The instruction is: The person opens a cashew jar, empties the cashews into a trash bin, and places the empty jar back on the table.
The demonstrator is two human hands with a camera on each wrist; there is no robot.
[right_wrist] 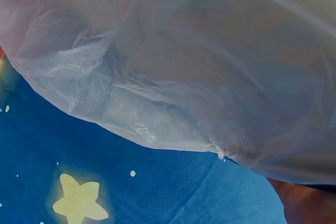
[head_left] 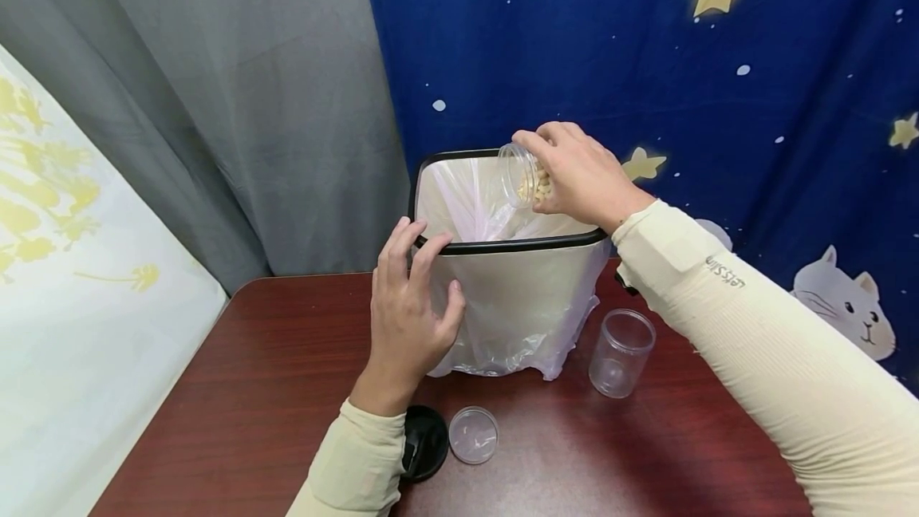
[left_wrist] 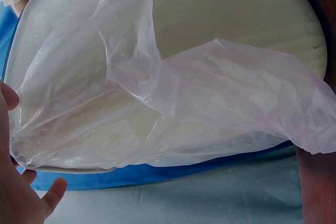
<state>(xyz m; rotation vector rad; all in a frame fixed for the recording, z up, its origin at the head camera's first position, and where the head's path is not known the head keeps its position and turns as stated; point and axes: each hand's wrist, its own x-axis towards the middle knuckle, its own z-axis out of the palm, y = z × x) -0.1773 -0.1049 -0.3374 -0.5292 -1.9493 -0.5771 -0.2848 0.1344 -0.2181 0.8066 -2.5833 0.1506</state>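
Note:
Over the mouth of a pale trash can point(head_left: 517, 286), my right hand point(head_left: 577, 170) grips a clear jar point(head_left: 515, 174) by its base end. The jar lies tipped on its side, its mouth facing left, with small pale yellow pieces point(head_left: 534, 184) inside near the fingers. A thin whitish plastic bag point(left_wrist: 142, 119) lines the can and hangs over its outside under a black rim point(head_left: 517, 246). At the can's near left corner, my left hand point(head_left: 409, 305) has its fingers spread and loosely bent, fingertips right at the rim. The bag fills most of the right wrist view.
A second clear jar point(head_left: 621, 353) stands uncapped on the dark red table point(head_left: 287, 389), right of the can. In front lie a clear lid point(head_left: 474, 435) and a black lid point(head_left: 425, 443), partly covered by my left sleeve. Blue point(head_left: 574, 38) and grey point(head_left: 244, 102) curtains hang behind.

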